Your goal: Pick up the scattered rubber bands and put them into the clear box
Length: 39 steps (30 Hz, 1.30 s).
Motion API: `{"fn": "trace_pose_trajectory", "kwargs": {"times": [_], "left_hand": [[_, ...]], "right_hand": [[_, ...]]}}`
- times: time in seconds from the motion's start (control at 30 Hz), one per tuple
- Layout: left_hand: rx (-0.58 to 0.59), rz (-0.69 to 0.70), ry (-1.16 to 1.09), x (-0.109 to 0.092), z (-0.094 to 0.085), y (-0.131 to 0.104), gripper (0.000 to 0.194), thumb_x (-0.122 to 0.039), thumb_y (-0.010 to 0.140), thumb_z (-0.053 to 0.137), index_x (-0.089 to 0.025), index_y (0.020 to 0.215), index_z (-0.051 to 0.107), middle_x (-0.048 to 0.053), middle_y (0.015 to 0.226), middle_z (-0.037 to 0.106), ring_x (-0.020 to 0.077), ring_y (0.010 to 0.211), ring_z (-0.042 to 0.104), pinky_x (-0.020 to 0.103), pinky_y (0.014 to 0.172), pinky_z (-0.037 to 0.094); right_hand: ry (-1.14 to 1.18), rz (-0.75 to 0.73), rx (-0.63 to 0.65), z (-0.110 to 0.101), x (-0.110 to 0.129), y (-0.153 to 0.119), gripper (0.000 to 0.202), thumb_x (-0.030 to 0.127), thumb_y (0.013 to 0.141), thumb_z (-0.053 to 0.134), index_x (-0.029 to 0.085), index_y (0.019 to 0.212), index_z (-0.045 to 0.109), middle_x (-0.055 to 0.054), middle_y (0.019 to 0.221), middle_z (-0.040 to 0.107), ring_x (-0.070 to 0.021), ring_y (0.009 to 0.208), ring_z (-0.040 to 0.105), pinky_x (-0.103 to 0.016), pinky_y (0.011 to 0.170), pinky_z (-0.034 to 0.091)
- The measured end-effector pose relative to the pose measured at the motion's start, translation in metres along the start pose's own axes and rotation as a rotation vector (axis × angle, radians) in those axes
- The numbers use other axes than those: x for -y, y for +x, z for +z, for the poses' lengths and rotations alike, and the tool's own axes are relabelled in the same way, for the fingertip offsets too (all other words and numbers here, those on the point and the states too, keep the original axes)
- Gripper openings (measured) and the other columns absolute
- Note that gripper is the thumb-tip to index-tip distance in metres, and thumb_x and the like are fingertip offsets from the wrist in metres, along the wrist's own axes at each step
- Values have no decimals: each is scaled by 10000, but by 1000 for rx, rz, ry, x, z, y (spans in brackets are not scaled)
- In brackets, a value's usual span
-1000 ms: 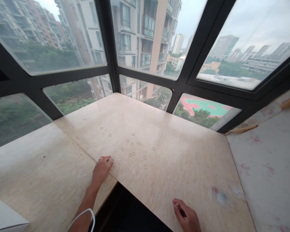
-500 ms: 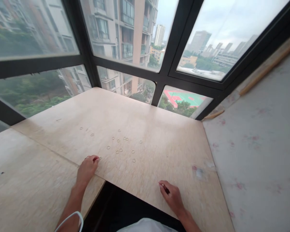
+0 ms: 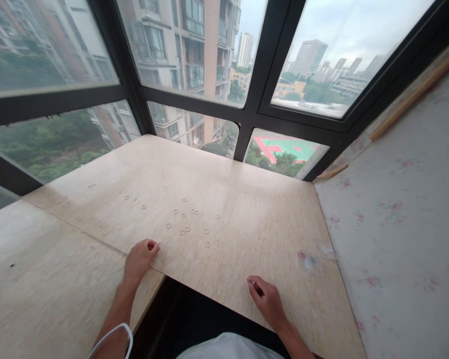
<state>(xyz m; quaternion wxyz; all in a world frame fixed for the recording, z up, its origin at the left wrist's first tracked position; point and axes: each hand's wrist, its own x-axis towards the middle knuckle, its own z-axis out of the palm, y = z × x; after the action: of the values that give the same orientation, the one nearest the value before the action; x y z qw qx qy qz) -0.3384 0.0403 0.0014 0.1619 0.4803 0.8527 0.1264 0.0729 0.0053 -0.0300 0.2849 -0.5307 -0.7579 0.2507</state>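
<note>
My left hand (image 3: 141, 257) rests low over the stone-patterned tabletop, thumb and fingertips pinched on a small thin ring (image 3: 158, 243) that pokes out past them. Beyond it, several similar thin rings lie scattered flat, among them one ring (image 3: 168, 226) close to that hand and another ring (image 3: 208, 245) further right. Close to the front edge, my right hand (image 3: 267, 296) is closed in a pinch; what its fingertips hold, if anything, is too small to make out.
The beige tabletop (image 3: 232, 189) has a seam (image 3: 86, 232) on the left and a dark gap (image 3: 194, 304) in front. A small clear plastic bag (image 3: 309, 262) lies at right by the flowered wall (image 3: 392, 239). Dark window frames (image 3: 194, 102) border the back.
My left hand has shifted slightly to the right with the ring in its pinch. My right hand stays nearly where it was. The view has tilted a little.
</note>
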Motion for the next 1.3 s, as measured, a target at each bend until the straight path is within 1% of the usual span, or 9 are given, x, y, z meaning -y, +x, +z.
{"fn": "trace_pose_trajectory", "kwargs": {"times": [0.2,0.33,0.5,0.63,0.73,0.83,1.03,1.2,1.3], "left_hand": [[-38,-40,-215,-2,-3,-4,200,-335,754,510,-187,802,636,37,801,685,198,768,630,268,710,436],[-90,-49,-363,-1,0,-2,249,-385,732,524,-178,809,639,30,764,677,181,680,624,258,636,446],[-104,-66,-724,-7,9,3,368,-474,688,587,-144,846,620,43,787,663,135,555,570,245,534,456],[-115,-109,-991,-24,10,-1,447,-462,638,699,-107,896,619,52,762,659,94,503,524,214,478,431],[-85,-112,-1111,-41,7,-8,460,-431,622,747,-101,918,625,32,702,647,72,485,501,180,444,378],[-44,-94,-1170,-62,4,-16,445,-406,606,773,-106,904,635,22,677,643,66,484,502,166,430,350],[78,-25,-1192,-117,2,-33,359,-361,614,770,-119,857,663,18,659,642,64,492,508,160,442,369],[207,53,-1164,-171,13,-50,288,-331,604,756,-123,787,679,23,635,636,73,497,503,167,439,393],[285,104,-1135,-204,24,-60,260,-322,611,745,-130,776,686,19,628,631,69,497,494,165,448,399]], "right_hand": [[-9,-29,-11,0,-3,-1,304,379,921,444,185,891,676,-11,633,652,-133,531,612,-207,540,485],[-36,-42,-8,1,-4,0,316,397,918,443,189,883,679,-8,605,643,-134,506,604,-202,519,482],[-56,-58,-13,4,-8,2,306,394,915,454,190,897,680,-20,644,668,-138,525,623,-199,538,489],[-76,-49,-16,5,-9,1,308,403,914,457,197,895,685,-10,626,663,-130,509,617,-188,526,480],[-89,-49,-28,7,-9,1,311,400,915,454,197,890,688,-5,618,660,-125,504,616,-184,518,472],[-96,-55,-43,8,-10,3,308,391,915,454,196,890,690,2,599,648,-119,489,608,-182,511,465],[-24,-54,-43,7,-9,4,279,364,916,461,195,901,682,-2,615,654,-124,510,618,-187,527,475],[126,-48,-20,-4,-9,-6,233,324,919,476,197,906,670,-16,697,685,-132,588,645,-192,573,497],[166,-47,-55,-17,-17,-19,204,299,913,494,194,908,669,-26,738,698,-134,612,653,-194,592,505]]}}
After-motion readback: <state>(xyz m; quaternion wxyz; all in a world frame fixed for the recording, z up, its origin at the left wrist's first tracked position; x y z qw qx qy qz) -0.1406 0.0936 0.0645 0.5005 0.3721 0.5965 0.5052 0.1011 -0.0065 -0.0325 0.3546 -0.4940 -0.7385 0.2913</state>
